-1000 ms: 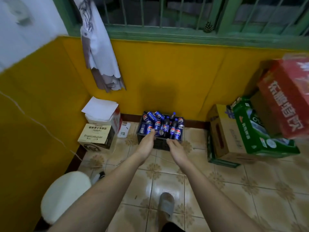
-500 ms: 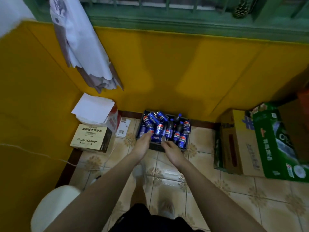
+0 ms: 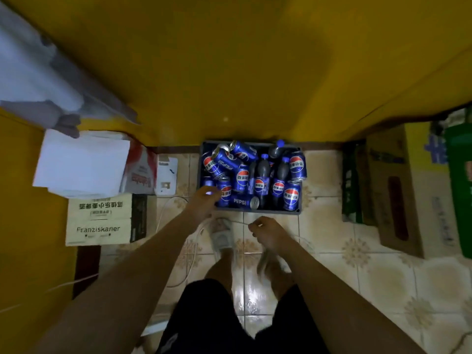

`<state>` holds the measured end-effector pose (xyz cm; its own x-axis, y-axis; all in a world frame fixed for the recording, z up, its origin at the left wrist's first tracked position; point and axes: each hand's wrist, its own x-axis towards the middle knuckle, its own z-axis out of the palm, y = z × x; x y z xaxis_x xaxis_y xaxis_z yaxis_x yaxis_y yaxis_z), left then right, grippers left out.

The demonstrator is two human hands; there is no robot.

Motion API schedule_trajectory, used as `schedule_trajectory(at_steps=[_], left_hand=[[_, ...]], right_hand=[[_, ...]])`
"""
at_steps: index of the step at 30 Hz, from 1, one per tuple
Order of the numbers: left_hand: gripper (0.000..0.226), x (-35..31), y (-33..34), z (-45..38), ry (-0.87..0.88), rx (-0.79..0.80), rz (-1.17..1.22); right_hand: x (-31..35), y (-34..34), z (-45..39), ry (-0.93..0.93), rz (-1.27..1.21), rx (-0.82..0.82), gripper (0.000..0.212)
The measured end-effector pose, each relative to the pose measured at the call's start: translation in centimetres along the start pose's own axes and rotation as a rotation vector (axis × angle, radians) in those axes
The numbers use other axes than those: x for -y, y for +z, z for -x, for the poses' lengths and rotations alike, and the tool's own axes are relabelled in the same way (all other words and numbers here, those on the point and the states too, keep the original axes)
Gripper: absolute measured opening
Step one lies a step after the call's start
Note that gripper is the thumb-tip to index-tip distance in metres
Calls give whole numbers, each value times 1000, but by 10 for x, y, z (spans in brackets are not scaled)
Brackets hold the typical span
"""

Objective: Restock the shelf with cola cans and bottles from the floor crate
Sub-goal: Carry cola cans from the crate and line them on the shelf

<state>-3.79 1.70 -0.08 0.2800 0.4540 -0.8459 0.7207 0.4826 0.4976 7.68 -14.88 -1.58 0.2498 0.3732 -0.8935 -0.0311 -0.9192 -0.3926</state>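
- Tiled floor [image 3: 332,238] meets a yellow wall [image 3: 229,60] across the upper half of the frame.
- At the centre, against the wall's foot, sits a dark crate [image 3: 255,210] heaped with blue cola cans [image 3: 242,178] and dark bottles [image 3: 263,172] with blue caps; some cans stand upright, others lie on their sides, and one near the front edge lies with its silver end facing out.
- At the crate's lower left corner the left hand [image 3: 203,204] reaches in, its fingers curled onto a can there; the blur does not show whether they have closed round it.
- Just below the crate's front edge, over the floor, is the right hand [image 3: 268,232], apart from the crate, its fingers curled and pinching a thin white cord [image 3: 194,251] that loops across the tiles.
- Below the hands a foot in a grey slipper [image 3: 221,237] stands on the tiles.
- At left lie a cardboard box [image 3: 102,221] printed "Franziskaner" and, above it, a stack of white paper [image 3: 81,164].
- At right stand a brown carton [image 3: 398,190] and a green carton [image 3: 459,187] at the frame's edge.
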Motion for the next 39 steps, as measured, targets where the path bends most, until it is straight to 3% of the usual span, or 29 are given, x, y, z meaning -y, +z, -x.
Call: schedule_trajectory(at_steps=[4, 7, 10, 15, 20, 27, 33, 39], left_hand=[[24, 14, 6, -77, -60, -4, -130], [25, 27, 15, -134, -22, -46, -148], [48, 32, 17, -193, 110, -102, -129], [91, 5, 19, -266, 204, -146, -247], [99, -11, 27, -295, 133, -218, -505], [76, -9, 27, -301, 256, -296, -466], [60, 6, 23, -302, 381, -236, -269], [68, 10, 16, -285, 373, -218, -88]], right_hand=[[-15, 5, -78, 46, 17, -5, 27], [-30, 6, -137, 46, 6, -74, 49], [-46, 13, -188, 58, -67, -152, 71], [-57, 33, -230, 55, -130, -75, 97], [-60, 37, -238, 71, -129, -208, 87], [-59, 42, -240, 0, -181, -298, 70], [-70, 52, -244, -107, -289, -354, 73], [-39, 30, -228, -131, -621, -331, 63]])
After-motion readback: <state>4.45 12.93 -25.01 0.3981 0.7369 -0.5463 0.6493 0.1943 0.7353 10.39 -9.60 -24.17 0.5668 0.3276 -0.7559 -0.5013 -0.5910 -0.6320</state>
